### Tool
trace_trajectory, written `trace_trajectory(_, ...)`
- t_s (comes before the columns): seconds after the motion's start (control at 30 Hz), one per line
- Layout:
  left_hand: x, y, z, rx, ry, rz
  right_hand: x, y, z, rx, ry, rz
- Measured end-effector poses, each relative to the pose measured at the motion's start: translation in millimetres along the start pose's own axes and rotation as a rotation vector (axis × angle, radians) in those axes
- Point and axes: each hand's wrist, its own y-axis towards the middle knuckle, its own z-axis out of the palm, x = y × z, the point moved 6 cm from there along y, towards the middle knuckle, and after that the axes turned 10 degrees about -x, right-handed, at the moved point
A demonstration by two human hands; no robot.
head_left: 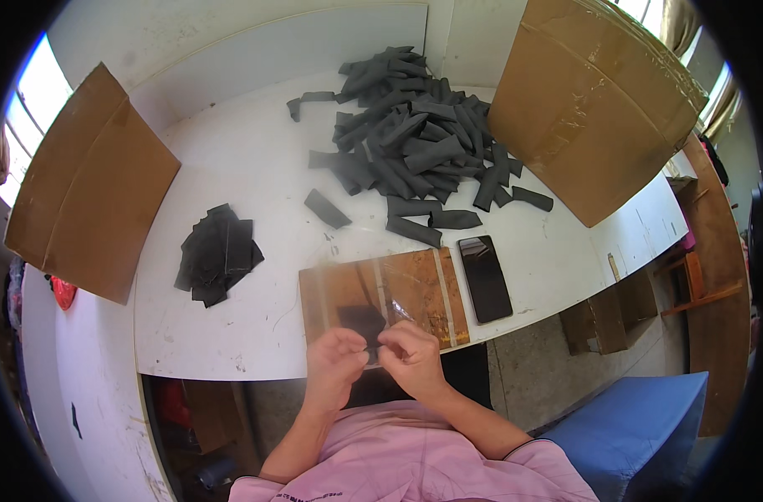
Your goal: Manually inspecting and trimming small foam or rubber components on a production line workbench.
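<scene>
Close to the table's front edge, both hands pinch a small dark grey piece of cloth-like material (361, 320) between them. My left hand (334, 365) grips its near left side with the fingers closed. On its right side, the thumb and fingers of my right hand (411, 360) are pressed together. Below the hands' far side lies a brown wooden board (427, 289) with pale strips across it. A stack of flat dark pieces (220, 255) rests to the left. Farther back is a big heap of dark grey tube-like pieces (406, 134), several lying loose at its near side.
A black phone (485, 279) lies right of the board. Upright cardboard pieces stand at the left (93, 184) and the back right (594, 105) of the white table (264, 159). A blue panel-like object (632, 422) is at my lower right, and an open cardboard box (611, 314) sits below the table.
</scene>
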Motion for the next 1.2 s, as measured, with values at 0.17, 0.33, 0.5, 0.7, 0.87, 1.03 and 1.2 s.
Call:
trace_trajectory(0.17,3,1,1,0.003,0.113,-0.058,-39,-7,12,0.215,0.552,0.498)
trace_trajectory(0.33,6,14,-16,-0.209,0.34,0.29,-36,-23,33,0.319,1.099,0.95)
trace_trajectory(0.5,-9,5,-14,-0.26,0.593,0.486,-31,-8,27,0.36,0.553,0.609)
trace_trajectory(0.7,-11,7,-9,0.017,0.085,0.093,-32,-10,22,0.338,0.688,0.593)
trace_trajectory(0.87,-10,-8,3,0.356,-0.073,-0.114,-5,-16,16,0.394,0.738,0.45)
trace_trajectory(1.03,-16,-49,31,0.472,-0.221,-0.288,5,-19,8,0.405,0.716,0.471)
trace_trajectory(1.2,-9,-40,30,0.472,-0.122,-0.237,4,-12,-7,0.313,0.691,0.458)
